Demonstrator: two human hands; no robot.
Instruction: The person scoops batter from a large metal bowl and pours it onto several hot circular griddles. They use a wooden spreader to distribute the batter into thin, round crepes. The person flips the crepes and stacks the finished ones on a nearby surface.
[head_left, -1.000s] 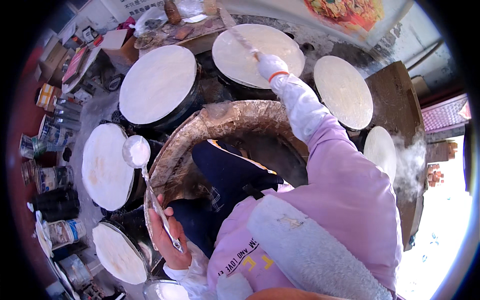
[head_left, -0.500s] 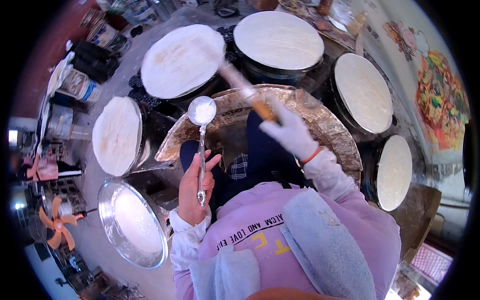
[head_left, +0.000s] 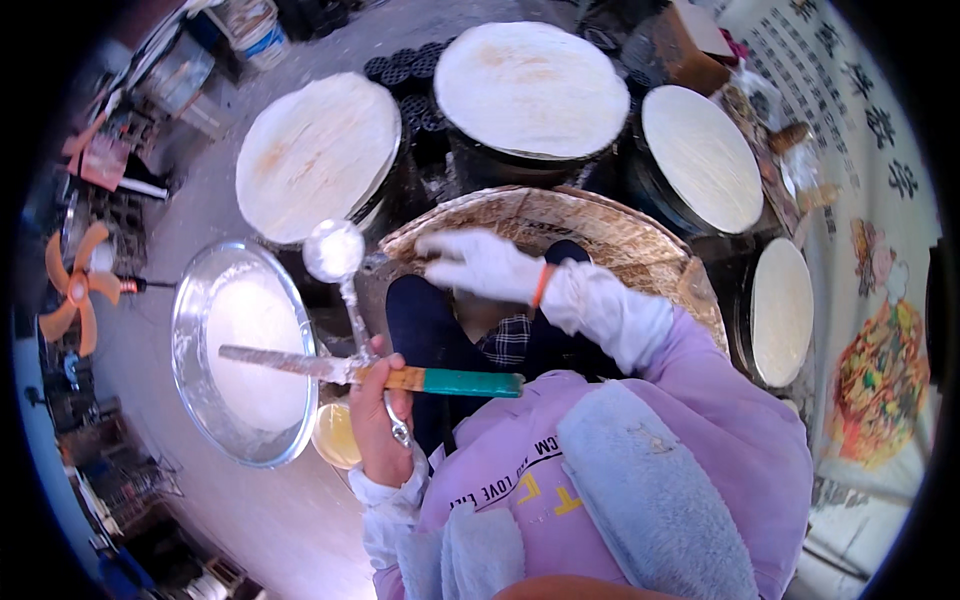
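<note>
My bare left hand (head_left: 385, 440) is closed around a metal ladle (head_left: 333, 250) and a long flat spatula (head_left: 470, 384) with a wood and green handle. White batter coats the ladle's bowl, which points away from me. The spatula lies across the ladle's handle, its smeared blade reaching left over a metal basin (head_left: 183, 385) of white batter (head_left: 260, 350). My right hand (head_left: 485, 263), in a white glove, is somewhat blurred above my knees. Its fingers are spread and hold nothing. Beyond it, thin white pancakes (head_left: 318, 155) cover round griddles in an arc.
A curved, crusted board (head_left: 640, 235) separates my legs from the griddles. Beside the basin stands a small bowl of yellow liquid (head_left: 337, 436). Black honeycomb briquettes (head_left: 410, 70) sit behind the griddles. An orange fan (head_left: 78, 288) is at far left, a cardboard box (head_left: 690, 50) at back right.
The spatula has passed from my right hand into my left, alongside the ladle. My right hand has moved left and opened. The view has turned, shifting the griddles and basin.
</note>
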